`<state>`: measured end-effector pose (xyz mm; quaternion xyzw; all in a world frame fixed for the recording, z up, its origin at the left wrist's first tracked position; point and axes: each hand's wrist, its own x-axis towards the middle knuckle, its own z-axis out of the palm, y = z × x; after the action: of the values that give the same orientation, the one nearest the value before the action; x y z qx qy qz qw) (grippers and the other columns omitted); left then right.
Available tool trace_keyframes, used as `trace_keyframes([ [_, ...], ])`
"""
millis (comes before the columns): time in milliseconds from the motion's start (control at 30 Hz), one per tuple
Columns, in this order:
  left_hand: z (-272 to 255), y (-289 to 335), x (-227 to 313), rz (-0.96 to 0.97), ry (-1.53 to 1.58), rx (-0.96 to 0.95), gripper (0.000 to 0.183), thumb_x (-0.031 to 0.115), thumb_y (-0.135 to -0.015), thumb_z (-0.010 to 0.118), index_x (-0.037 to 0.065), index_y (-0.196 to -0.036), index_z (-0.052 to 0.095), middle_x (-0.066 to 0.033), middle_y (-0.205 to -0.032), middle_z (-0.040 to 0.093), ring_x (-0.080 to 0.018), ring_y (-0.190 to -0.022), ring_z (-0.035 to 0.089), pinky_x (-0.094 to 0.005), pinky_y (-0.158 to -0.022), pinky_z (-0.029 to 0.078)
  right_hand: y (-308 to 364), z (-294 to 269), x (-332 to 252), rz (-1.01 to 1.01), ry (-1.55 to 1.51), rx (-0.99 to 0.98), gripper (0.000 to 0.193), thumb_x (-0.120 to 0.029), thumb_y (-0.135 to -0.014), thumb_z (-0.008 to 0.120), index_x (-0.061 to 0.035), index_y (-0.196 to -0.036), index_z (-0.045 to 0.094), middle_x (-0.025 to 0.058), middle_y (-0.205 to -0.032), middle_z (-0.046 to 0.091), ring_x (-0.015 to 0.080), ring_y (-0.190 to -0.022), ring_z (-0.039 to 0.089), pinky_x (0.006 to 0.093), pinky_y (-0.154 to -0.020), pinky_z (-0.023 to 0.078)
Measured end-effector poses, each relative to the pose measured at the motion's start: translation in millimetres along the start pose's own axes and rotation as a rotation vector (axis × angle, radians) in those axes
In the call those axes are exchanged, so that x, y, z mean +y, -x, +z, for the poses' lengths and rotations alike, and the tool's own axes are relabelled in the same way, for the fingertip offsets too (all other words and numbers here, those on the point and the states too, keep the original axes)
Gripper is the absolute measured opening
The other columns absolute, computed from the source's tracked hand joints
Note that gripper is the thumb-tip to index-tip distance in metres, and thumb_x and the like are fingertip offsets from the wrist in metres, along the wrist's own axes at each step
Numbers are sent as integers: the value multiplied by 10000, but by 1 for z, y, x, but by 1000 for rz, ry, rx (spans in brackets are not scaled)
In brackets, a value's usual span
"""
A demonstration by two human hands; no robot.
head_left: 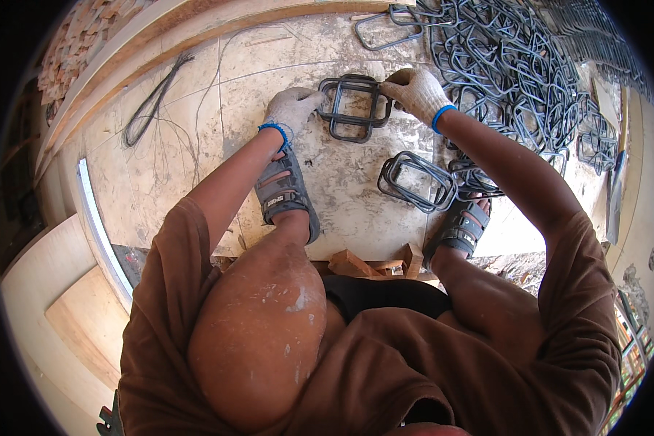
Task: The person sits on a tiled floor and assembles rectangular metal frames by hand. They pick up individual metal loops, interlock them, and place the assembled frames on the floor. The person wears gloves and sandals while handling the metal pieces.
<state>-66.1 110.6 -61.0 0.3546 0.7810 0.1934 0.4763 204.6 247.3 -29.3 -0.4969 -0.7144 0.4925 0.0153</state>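
Note:
Two small stacks of rebar stirrups (354, 136) lie crossed on the board in front of me, bent from dark steel rod into rounded rectangles. My left hand (291, 110), in a whitish work glove with a blue cuff, pinches their left end between thumb and fingers. At the right end, my right hand (418, 93) wears a matching glove and grips the rods with closed fingertips. Nearer to me lies another loose stack of stirrups (416, 182), apart from both hands.
A large heap of stirrups (516, 73) covers the far right. Thin tie wire (151, 105) lies at the left on the stained board (178, 174). Timber planks (116, 87) border the far left. My sandaled feet flank the work, and wood offcuts (352, 263) lie between them.

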Motion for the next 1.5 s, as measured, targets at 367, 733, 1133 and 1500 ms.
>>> trace_keyframes([
  [367, 1, 6, 1, 68, -163, 14, 622, 497, -965, 725, -27, -1300, 747, -215, -1246, 773, -306, -1166, 725, -380, -1038, 535, 6, 16, 11, -42, 215, 138, 712, -566, -869, 758, 76, -1177, 771, 291, -1050, 782, 392, -1031, 763, 438, -952, 593],
  [733, -8, -34, 3, -2, -39, -395, 655, 540, -935, 788, -17, -1277, 749, -61, -1029, 756, -167, -888, 661, -310, -801, 532, 3, 25, 29, 481, -493, -180, 549, -567, -938, 812, -54, -1135, 793, 79, -1020, 786, 209, -849, 731, 388, -773, 610],
  [1133, 2, -27, -12, 67, -84, -263, 648, 528, -899, 832, -8, -1255, 753, -70, -1119, 756, -162, -967, 669, -328, -857, 541, 14, 19, 21, 305, -342, -152, 539, -424, -935, 863, 70, -1137, 787, 158, -1013, 802, 227, -831, 766, 357, -732, 635],
  [1500, 6, -3, -1, 7, -66, -269, 912, 478, -714, 986, -75, -1353, 643, -183, -1190, 753, -250, -1050, 726, -369, -951, 569, 19, 21, 28, 217, -332, -174, 549, -408, -929, 869, 64, -1196, 781, 132, -1026, 803, 193, -878, 748, 333, -789, 617],
])
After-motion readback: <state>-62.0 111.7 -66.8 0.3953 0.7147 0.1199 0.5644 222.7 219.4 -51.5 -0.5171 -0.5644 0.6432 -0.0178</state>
